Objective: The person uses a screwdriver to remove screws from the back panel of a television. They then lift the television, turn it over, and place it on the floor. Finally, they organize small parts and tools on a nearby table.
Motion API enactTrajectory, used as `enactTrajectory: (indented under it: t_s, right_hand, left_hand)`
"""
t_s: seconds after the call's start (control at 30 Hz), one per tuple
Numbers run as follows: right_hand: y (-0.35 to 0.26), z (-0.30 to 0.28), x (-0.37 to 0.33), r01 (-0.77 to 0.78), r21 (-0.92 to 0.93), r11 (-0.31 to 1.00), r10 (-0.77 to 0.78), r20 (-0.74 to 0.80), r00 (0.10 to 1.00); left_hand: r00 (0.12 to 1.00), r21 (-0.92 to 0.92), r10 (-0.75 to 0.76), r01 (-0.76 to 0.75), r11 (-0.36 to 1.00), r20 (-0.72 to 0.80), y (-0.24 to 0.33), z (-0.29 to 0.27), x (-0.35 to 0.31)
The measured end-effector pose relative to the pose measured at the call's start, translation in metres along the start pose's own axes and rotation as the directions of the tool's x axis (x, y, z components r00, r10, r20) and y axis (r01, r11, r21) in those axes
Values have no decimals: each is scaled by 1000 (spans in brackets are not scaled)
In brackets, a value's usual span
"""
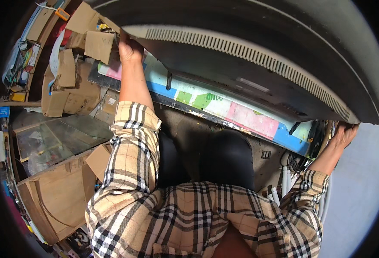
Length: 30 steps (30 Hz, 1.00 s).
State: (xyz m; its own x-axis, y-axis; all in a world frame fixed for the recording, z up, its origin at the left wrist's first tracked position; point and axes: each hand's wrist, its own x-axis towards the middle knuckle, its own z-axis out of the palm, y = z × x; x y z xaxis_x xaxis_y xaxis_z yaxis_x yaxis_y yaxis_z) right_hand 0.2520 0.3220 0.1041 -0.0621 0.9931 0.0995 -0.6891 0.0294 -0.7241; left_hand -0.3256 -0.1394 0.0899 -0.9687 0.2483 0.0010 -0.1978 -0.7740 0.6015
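Note:
A large dark flat-screen television (202,64) with a row of vent slots along its edge fills the upper part of the view. It is tilted above a narrow bench (247,118) with a coloured, printed top. At the television's left end, my left hand (130,49) is closed round the edge, its fingertips partly hidden. My right hand (346,134) grips the lower right corner, with the fingers curled against the casing. Two dark stand slots or feet show beneath the television, close to the bench top.
Torn cardboard boxes (80,92) are piled to the left, beside cluttered shelves (24,64). A glass-topped wooden case (58,137) stands nearer on that side. White pipes (285,178) and cables lie below the bench's right end. A pale wall or panel (353,185) rises at right.

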Motion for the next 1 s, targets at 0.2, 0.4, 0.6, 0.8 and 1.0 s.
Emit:
enactTrajectory:
  t_s: [0.2, 0.4, 0.6, 0.8, 1.0]
  right_hand:
    - [20, -10, 1, -76, -82, 994, 76, -7, 997]
    - [35, -22, -4, -115, -126, 985, 124, 69, 990]
    - [47, -13, -3, 102, -269, 958, -19, 297, 955]
    - [42, 58, -20, 199, -251, 947, -109, 333, 937]
    - [30, 89, -10, 466, -315, 827, -341, 378, 861]
  left_hand:
    - [987, 194, -58, 87, 977, -151, -18, -6, 1]
    - [996, 519, 34, 12, 855, -80, 14, -20, 16]
    - [871, 806, 424, -430, 408, 250, 42, 90, -73]
    - [596, 686, 365, -699, -204, 715, 6, 185, -141]
    - [371, 419, 197, -755, -505, 907, -8, 200, -116]
